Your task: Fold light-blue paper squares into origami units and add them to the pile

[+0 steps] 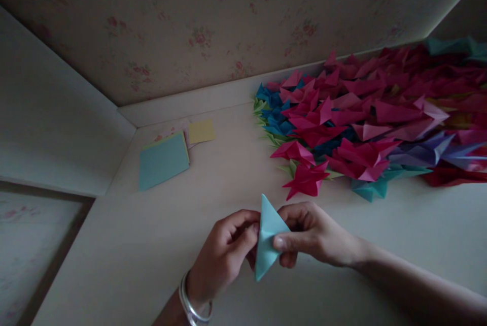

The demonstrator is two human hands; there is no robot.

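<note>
Between my two hands, a light blue sheet of origami paper [267,232] is folded into a triangle, one point up and one down. My left hand [228,247] pinches its left edge, thumb and fingers closed together. From the right, my right hand [310,234] grips the triangle's other corner, the thumb flat on its near face and the fingers behind, partly hidden. The paper is held above the white tabletop [220,184]. A magenta folded paper flower [307,180] lies just beyond my right hand.
A large heap of folded paper flowers [361,97] in pink, blue, green and purple covers the back right. At the back left lie a stack of light blue paper [163,161] and a small yellow square [201,131]. Floral wallpaper [213,21] rises behind; a white panel [49,102] stands left.
</note>
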